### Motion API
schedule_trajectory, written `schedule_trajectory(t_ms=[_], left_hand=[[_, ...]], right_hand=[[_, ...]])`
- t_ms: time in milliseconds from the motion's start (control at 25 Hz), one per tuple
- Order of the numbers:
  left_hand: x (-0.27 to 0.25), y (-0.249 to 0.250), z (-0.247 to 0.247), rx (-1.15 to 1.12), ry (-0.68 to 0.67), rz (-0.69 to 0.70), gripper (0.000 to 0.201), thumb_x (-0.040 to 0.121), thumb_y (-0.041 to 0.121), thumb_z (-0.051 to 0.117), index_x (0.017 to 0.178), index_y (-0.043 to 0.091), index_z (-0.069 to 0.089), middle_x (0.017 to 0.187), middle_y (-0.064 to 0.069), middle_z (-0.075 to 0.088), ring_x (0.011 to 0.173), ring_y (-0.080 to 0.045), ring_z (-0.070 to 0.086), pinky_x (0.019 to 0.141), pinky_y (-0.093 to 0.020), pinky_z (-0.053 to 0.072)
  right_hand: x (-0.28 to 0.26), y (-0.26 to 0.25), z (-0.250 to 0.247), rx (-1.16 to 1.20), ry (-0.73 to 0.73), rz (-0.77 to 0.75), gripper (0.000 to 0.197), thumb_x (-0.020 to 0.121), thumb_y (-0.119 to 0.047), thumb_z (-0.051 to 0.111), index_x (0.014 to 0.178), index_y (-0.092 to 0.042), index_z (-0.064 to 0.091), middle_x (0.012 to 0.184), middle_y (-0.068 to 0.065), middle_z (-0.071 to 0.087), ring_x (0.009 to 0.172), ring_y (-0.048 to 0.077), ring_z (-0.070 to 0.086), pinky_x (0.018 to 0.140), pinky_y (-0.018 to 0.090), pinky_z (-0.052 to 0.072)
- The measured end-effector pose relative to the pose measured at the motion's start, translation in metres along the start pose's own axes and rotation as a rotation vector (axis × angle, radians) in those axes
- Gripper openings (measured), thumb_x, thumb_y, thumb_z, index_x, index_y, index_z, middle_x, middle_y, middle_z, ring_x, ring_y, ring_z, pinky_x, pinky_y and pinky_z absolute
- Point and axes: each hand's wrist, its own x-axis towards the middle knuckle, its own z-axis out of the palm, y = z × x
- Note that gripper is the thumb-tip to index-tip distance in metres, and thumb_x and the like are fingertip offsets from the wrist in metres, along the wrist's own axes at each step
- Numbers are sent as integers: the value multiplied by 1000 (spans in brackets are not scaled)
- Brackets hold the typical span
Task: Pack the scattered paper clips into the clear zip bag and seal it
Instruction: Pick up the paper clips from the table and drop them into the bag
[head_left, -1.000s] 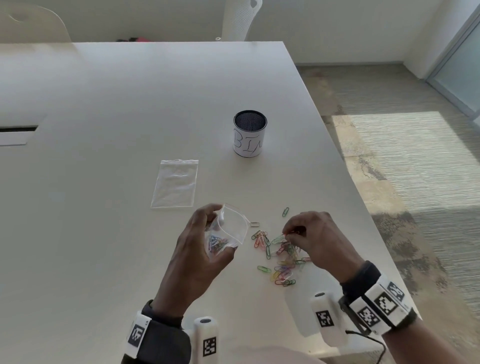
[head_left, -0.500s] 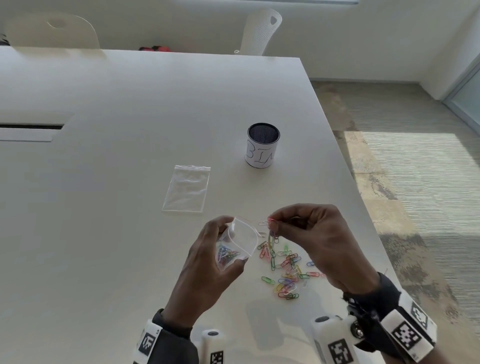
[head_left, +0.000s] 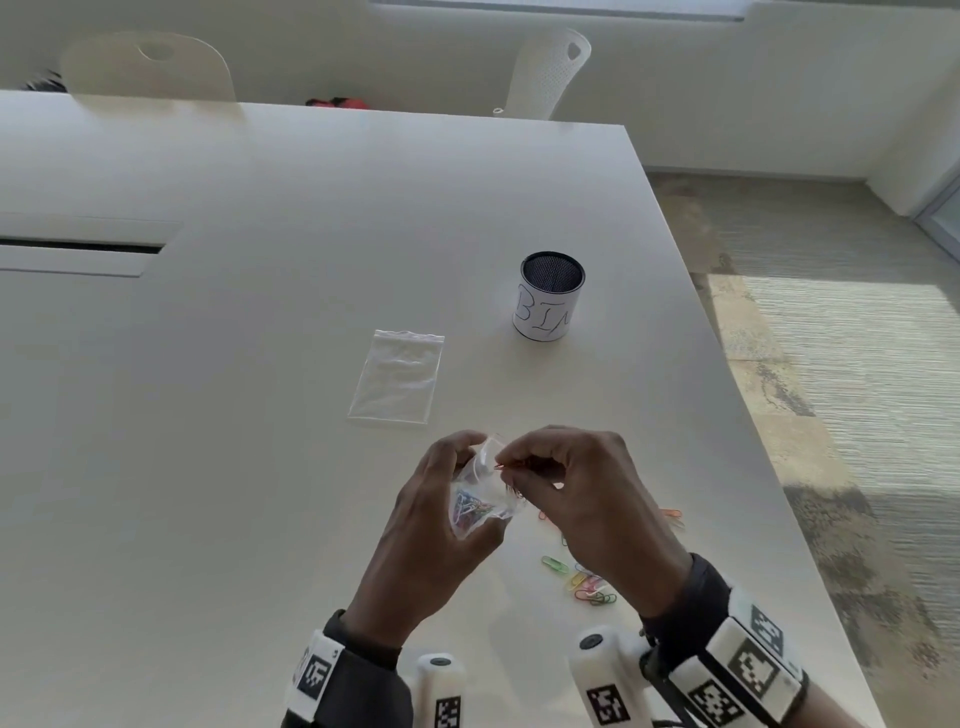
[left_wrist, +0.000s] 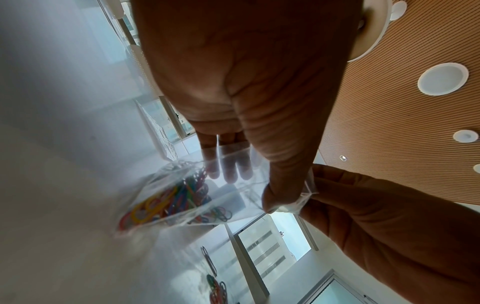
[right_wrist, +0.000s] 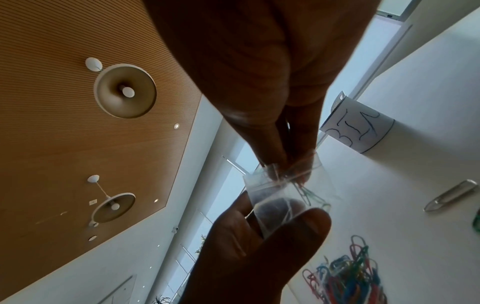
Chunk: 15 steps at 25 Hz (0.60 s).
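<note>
My left hand (head_left: 470, 486) holds a small clear zip bag (head_left: 480, 499) above the table, mouth up and held apart, with several coloured paper clips (head_left: 470, 509) in its bottom. In the left wrist view the thumb (left_wrist: 281, 191) pinches the bag (left_wrist: 187, 197) near its mouth. My right hand (head_left: 506, 467) is at the bag's mouth and pinches a few clips (right_wrist: 309, 195) that hang down into the bag (right_wrist: 275, 191). Several loose clips (head_left: 587, 584) lie on the table under my right wrist.
A second clear zip bag (head_left: 397, 379) lies flat on the white table (head_left: 234, 467) beyond my hands. A mesh cup labelled BIN (head_left: 550, 304) stands to the far right of it. The table's right edge (head_left: 769, 441) is close. A silver clip (right_wrist: 451, 194) lies near the cup.
My right hand rose from the clip heap with a few clips and moved left to the bag's mouth. The left hand kept hold of the bag.
</note>
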Motion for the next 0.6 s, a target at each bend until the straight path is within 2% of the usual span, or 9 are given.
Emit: schedule_trajectory(t_ms=[120,200,280,400,480,600], left_hand=[[0,-1,1,-6,-10,-4,68,84,23,81,141,37,46,127,16,63,113,-7,65,90,-23,56],[1,-1,1,3,-13,-2,68,84,25,80,141,38,46,128,16,63,114,-8,65,91,-24,56],[1,0,2,9,-14,4,67,84,26,80,142,37,46,128,17,62,114,-7,64,91,-20,54],[3,2,4,2,-22,39,64,82,18,78,139,32,50,127,18,61,116,-6,63,89,-12,49],[4,2,6,4,-28,58,64,82,10,79,135,31,51,122,16,63,116,-8,64,88,-12,50],[6,1,7,11,5,59,66,79,6,81,131,32,50,112,15,65,109,-9,66,84,-13,50]], right_hand=[[0,-4,-2,-67,-50,14,17,94,-8,75,105,-18,83,87,-9,80,70,-8,70,64,6,49],[2,-7,-4,-119,-57,-19,18,96,-8,72,103,-20,83,82,-10,78,64,-6,66,60,8,47],[4,-11,-4,-144,-80,-79,16,97,-8,70,99,-18,83,87,-6,80,70,-3,69,65,15,53],[3,-19,0,-108,-159,-121,9,92,-10,74,94,-16,80,89,-1,79,79,10,74,75,33,60],[2,-22,0,-81,-179,-113,9,88,-16,80,97,-18,80,92,-4,78,84,9,74,78,33,61],[2,-24,-1,-90,-198,-118,17,87,-21,83,103,-22,79,100,-9,76,91,6,72,81,30,61]])
